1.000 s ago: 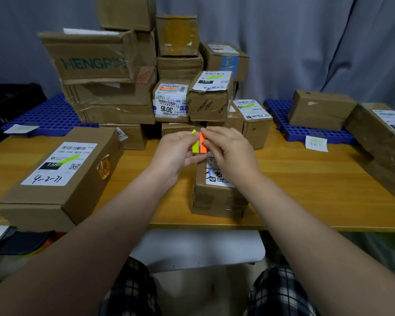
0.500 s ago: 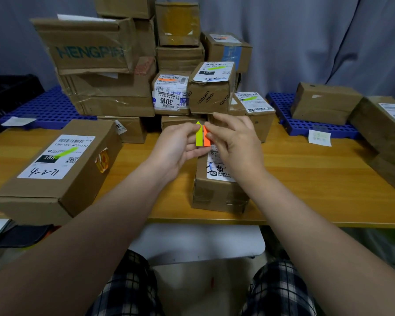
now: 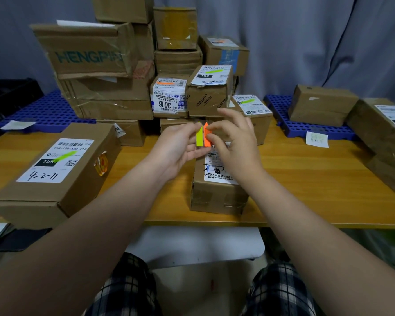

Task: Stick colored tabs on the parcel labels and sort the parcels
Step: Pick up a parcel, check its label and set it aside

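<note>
- Left parcel (image 3: 55, 174): a brown carton at the far left of the counter (image 3: 306, 190). Its white label carries a green strip (image 3: 66, 155) and handwriting.
- Rear stack (image 3: 114, 87): taped cartons piled against the back. The front labels bear one stuck orange strip (image 3: 165, 83) and two stuck green strips (image 3: 212, 71).
- Left hand (image 3: 176, 147): fingers curled round the lower ends of two arrow-tipped tabs, holding them upright above the centre parcel (image 3: 217, 195).
- Yellow-green tab (image 3: 199, 137) and orange tab (image 3: 206, 136): side by side and touching, points up.
- Right hand (image 3: 235, 147): thumb and forefinger pinch the orange tab; the other fingers are raised.
- Centre parcel: near the counter's front edge, its label partly hidden by the hands.
- Right parcels (image 3: 322, 103): plain cartons, well apart from the hands.
- Counter: wood-toned, with blue perforated pallets at left (image 3: 48, 110) and right (image 3: 306, 130). A paper slip (image 3: 317, 139) lies beside the right one.
- Backdrop: grey curtain (image 3: 306, 42).
</note>
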Motion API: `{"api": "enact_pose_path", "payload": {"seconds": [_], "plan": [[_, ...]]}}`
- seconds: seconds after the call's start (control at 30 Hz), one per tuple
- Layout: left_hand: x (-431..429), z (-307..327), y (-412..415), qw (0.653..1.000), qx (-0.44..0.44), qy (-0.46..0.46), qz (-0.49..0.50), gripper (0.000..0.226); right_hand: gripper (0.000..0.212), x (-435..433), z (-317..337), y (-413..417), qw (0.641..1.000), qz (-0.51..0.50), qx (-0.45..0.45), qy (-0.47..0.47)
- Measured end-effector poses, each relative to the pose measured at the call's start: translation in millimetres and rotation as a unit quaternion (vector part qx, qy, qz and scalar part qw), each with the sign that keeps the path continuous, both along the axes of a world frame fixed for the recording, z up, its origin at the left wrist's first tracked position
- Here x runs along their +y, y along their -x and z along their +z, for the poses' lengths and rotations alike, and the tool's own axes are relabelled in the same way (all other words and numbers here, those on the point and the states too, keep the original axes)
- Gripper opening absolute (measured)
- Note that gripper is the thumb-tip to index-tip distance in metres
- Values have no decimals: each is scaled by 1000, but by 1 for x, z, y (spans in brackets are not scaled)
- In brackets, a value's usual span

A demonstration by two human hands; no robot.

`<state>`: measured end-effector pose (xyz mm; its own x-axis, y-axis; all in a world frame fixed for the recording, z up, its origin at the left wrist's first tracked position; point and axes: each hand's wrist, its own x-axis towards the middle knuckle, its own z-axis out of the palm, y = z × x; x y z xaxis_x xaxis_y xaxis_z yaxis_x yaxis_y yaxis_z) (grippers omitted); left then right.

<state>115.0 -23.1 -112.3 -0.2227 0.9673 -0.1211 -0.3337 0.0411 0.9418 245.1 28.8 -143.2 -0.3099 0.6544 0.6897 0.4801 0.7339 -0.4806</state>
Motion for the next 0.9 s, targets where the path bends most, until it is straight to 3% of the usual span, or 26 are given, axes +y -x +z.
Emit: {"api": "enact_pose_path", "payload": {"seconds": [0.27, 0.57, 0.77, 0.9], "plan": [[-2, -8, 8, 993, 114, 29, -25, 14, 19, 3, 8, -3, 987, 63, -33, 145], [-7, -1, 12, 995, 98, 14, -12, 11, 25, -1, 30, 2, 983, 76, -61, 159], [-11, 4, 13, 994, 107, 7, -10, 19, 7, -6, 35, 2, 981, 79, -76, 162], [-8, 4, 35, 975, 202, 31, 84, 11, 22, -11, 36, 1, 982, 103, 2, 159]]}}
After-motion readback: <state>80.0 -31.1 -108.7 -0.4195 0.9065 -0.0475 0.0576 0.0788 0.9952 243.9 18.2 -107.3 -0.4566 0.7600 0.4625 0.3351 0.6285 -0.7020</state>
